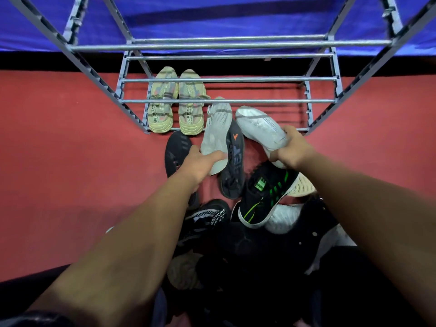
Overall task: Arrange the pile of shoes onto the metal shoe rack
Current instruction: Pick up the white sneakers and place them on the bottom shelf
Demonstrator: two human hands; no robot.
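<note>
A grey metal shoe rack (226, 100) stands in front of me on red carpet. A beige pair of shoes (177, 102) sits on its bottom bars at the left. My left hand (200, 165) grips the heel of a light grey shoe (218, 128), whose toe reaches the rack's front bar. My right hand (292, 148) holds the heel of a white shoe (259, 127), its toe over the lowest shelf. Below them lies a pile: a dark grey shoe with an orange mark (233, 166), a black shoe (175, 149), and a black shoe with green stripes (264, 194).
More dark shoes (205, 220) and a white one (283, 218) lie heaped near my knees. Blue fabric (212, 17) hangs behind the rack. Open red carpet (70, 161) stretches to the left and right of the pile. The rack's upper bars (231, 44) cross above the lowest shelf.
</note>
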